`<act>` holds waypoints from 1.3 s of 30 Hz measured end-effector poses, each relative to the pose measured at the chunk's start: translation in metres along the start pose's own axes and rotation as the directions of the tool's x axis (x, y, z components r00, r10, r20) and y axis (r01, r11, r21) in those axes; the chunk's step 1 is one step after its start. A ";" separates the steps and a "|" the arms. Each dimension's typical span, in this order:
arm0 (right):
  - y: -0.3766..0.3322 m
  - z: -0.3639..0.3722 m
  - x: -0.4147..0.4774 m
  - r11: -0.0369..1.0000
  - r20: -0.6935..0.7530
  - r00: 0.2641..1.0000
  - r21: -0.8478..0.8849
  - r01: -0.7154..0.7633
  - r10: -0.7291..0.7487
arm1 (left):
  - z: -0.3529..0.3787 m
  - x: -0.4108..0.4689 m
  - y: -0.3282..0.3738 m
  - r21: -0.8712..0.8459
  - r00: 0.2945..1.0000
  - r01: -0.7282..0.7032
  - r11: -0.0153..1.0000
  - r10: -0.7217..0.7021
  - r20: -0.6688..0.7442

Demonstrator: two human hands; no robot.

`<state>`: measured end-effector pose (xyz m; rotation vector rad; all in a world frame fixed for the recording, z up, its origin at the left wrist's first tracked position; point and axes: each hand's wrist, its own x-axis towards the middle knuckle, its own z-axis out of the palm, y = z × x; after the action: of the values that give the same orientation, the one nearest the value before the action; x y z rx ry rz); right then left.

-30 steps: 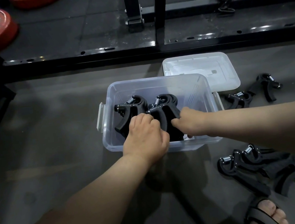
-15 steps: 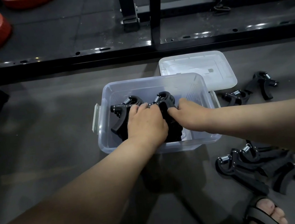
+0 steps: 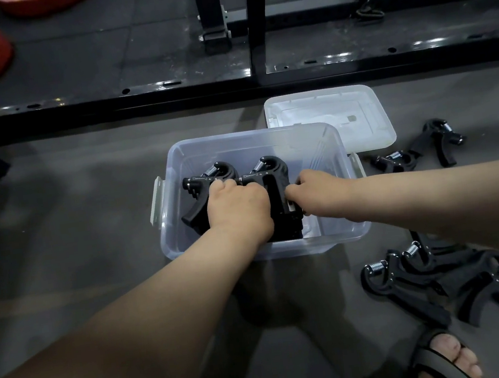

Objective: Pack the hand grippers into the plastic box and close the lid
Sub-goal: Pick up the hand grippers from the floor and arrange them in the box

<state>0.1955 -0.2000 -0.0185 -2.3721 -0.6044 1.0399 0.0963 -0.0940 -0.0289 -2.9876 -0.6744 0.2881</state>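
Here, the box [image 3: 248, 140] is seen open on the floor, w/ its lid [image 3: 326, 110] laid flat at 1 o'clock, just behind the far right corner. The packed grippers [image 3: 274, 173] are stood in two rows at left and middle; bare box bottom is seen at 3 o'clock of them. Loose grippers [image 3: 425, 277] are heaped at 4 o'clock of the box, a pair [image 3: 419, 152] at 2 o'clock, both apart from its walls. The left hand [image 3: 238, 209] is held over the near rim, knuckles up, fingers curled round the packed grippers' handles. The right hand [image 3: 317, 186] is set in from 3 o'clock, fingers curled onto the right row's side.
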 end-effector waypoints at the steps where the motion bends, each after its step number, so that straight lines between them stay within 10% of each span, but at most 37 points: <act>1: 0.002 -0.001 0.001 1.000 -0.015 1.000 -0.002 -0.001 0.001 | 0.000 -0.001 -0.001 -0.027 1.000 0.013 1.000 -0.013 -0.006; 39: 0.008 0.010 -0.004 0.982 -0.033 0.996 -0.174 0.080 -0.087 | 0.012 -0.015 -0.025 -0.078 0.988 -0.112 0.991 0.102 -0.120</act>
<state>0.1872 -0.2058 -0.0270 -2.4854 -0.8011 0.9347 0.0700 -0.0778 -0.0351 -3.0975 -0.5285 0.0928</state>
